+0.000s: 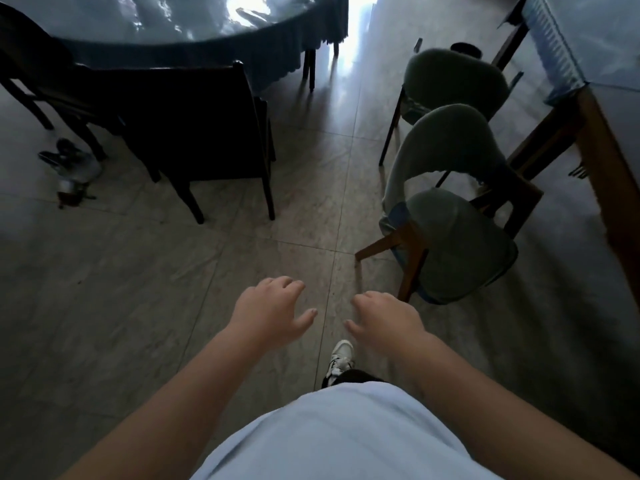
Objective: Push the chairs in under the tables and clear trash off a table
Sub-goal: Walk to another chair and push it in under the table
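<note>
Chairs stand pulled out: two grey-green padded wooden chairs (453,237) beside the long wooden worktop (609,161) at right, a dark wooden chair (194,126) by the round cloth-covered worktop (194,32). Left hand (270,310) and right hand (384,315) hover over the tiled floor (138,289), fingers loosely curled, holding nothing.

Round table (194,26) cover glossy plastic; near chair (457,237) matt cloth, wooden legs; floor tiles (138,289) smooth, faintly shiny.

Dim, backlit; glare on round table (207,19), floor (332,98); long chair-leg shadows; wide-angle edge warp.
</note>
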